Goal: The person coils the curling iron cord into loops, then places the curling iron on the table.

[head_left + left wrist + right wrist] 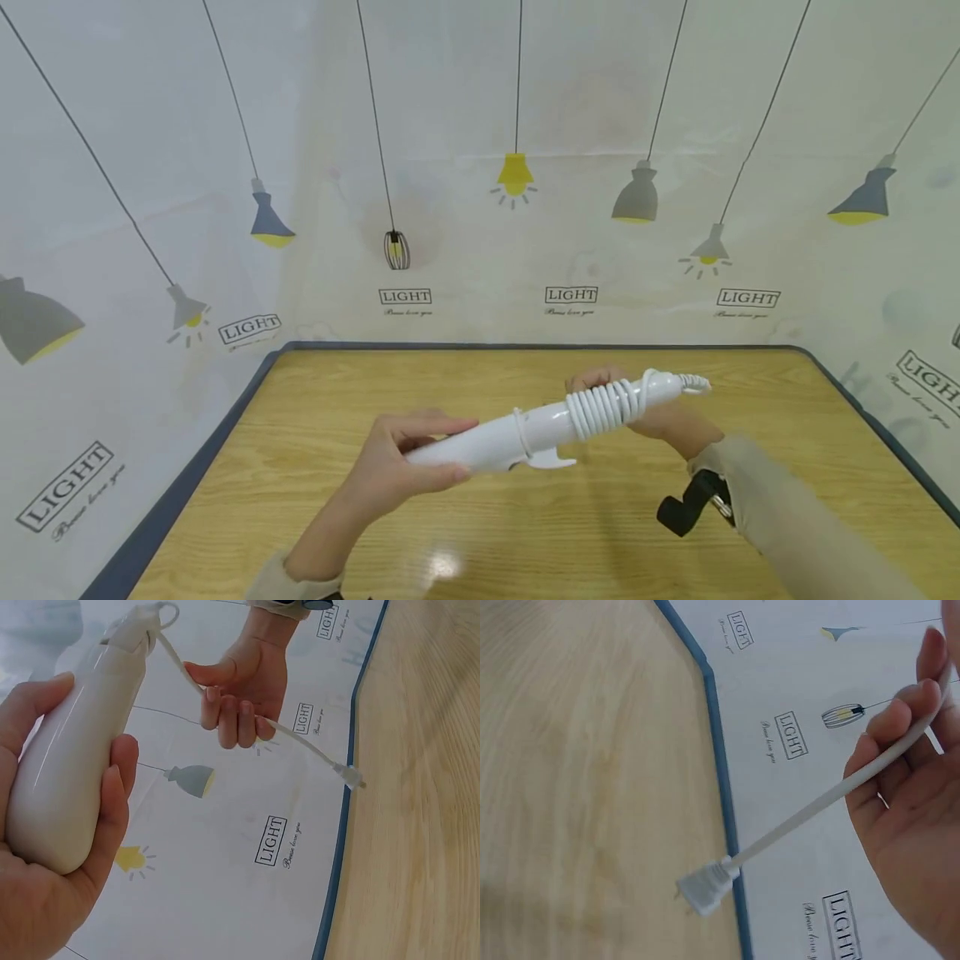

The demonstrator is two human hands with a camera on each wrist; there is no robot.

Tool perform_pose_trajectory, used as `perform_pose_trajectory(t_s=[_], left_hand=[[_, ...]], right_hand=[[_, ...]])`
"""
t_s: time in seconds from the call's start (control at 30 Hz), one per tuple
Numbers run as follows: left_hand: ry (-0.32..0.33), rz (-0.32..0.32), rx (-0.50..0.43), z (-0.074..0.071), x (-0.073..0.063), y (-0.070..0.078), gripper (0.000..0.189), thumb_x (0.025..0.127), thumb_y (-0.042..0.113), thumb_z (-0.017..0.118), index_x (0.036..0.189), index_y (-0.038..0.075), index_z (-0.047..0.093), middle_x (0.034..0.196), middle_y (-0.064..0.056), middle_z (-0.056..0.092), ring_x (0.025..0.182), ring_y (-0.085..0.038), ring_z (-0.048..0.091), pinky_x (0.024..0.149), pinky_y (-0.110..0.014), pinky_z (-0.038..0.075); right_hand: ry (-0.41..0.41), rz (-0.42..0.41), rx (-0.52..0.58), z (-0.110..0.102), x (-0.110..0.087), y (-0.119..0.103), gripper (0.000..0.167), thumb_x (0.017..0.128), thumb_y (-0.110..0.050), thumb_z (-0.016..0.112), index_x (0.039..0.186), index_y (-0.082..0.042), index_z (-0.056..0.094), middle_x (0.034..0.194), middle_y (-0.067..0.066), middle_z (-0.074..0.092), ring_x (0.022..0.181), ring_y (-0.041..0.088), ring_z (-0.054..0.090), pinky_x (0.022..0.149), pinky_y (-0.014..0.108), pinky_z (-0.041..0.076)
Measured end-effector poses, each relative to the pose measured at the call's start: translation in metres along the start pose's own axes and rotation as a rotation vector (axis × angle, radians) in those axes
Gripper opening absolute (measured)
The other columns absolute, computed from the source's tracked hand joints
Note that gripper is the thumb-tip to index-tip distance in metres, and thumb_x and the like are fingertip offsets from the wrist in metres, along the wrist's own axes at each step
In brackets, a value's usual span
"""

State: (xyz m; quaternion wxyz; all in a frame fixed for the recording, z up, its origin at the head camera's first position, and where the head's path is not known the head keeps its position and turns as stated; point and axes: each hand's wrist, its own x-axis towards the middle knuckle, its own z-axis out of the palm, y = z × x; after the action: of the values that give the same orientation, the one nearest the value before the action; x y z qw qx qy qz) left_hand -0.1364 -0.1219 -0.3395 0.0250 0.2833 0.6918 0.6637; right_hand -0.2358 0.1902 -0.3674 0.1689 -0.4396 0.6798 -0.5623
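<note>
A white curling iron (487,443), with a small lever (551,460) on its underside, is held in the air above the table, tilted up to the right. Its white cord (607,408) is wound in several turns around the narrower end. My left hand (397,460) grips the thick rounded end, thumb on one side and fingers on the other. Behind the wound part, my right hand (658,419) is partly hidden in the head view. The left wrist view shows that right hand (251,686) with curled fingers around the loose cord, its plug (705,887) hanging free.
Below lies a wood-grain table (300,500) with a dark blue edge (525,344). Pale walls (465,108) printed with lamps and the word LIGHT enclose it at the back and sides. A black strap mount (693,504) sits on the right wrist.
</note>
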Motion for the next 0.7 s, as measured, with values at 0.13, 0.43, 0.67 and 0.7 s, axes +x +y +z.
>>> perform_pose_trajectory(t_s=[0.13,0.43,0.67,0.7], left_hand=[[-0.083,0.067,0.031,-0.007,-0.004,-0.003,0.039,0.07,-0.002,0.076,0.108,0.001,0.067,0.097,-0.011,0.065,0.078,-0.02,0.059,0.061,-0.036,0.052],[-0.276,0.111,0.065,-0.016,-0.008,-0.006,0.04,0.071,-0.002,0.075,0.11,0.003,0.067,0.097,-0.01,0.065,0.078,-0.017,0.057,0.059,-0.033,0.051],[-0.342,0.131,0.156,-0.018,-0.009,-0.014,0.039,0.072,0.002,0.076,0.111,0.001,0.066,0.096,-0.008,0.065,0.075,-0.012,0.057,0.058,-0.031,0.051],[-0.335,0.124,0.176,-0.018,-0.009,-0.015,0.039,0.073,0.003,0.076,0.11,0.001,0.066,0.095,-0.007,0.065,0.075,-0.012,0.057,0.058,-0.031,0.051]], right_hand=[[-0.166,-0.079,0.184,-0.009,0.018,-0.005,0.008,0.086,-0.007,0.062,0.081,-0.012,0.065,0.074,-0.005,0.052,0.065,0.01,0.041,0.061,0.023,0.039],[-0.244,-0.073,-0.079,-0.012,0.03,-0.036,0.007,0.076,-0.001,0.072,0.074,-0.002,0.065,0.062,0.007,0.047,0.057,0.015,0.035,0.054,0.026,0.035],[-0.394,-0.003,-0.172,-0.012,0.039,-0.06,0.005,0.081,-0.005,0.067,0.085,-0.004,0.071,0.073,0.005,0.058,0.062,0.007,0.042,0.054,0.02,0.04],[-0.393,0.019,-0.195,-0.012,0.039,-0.063,0.005,0.081,-0.007,0.068,0.084,-0.004,0.071,0.073,0.005,0.059,0.062,0.006,0.043,0.054,0.02,0.042]])
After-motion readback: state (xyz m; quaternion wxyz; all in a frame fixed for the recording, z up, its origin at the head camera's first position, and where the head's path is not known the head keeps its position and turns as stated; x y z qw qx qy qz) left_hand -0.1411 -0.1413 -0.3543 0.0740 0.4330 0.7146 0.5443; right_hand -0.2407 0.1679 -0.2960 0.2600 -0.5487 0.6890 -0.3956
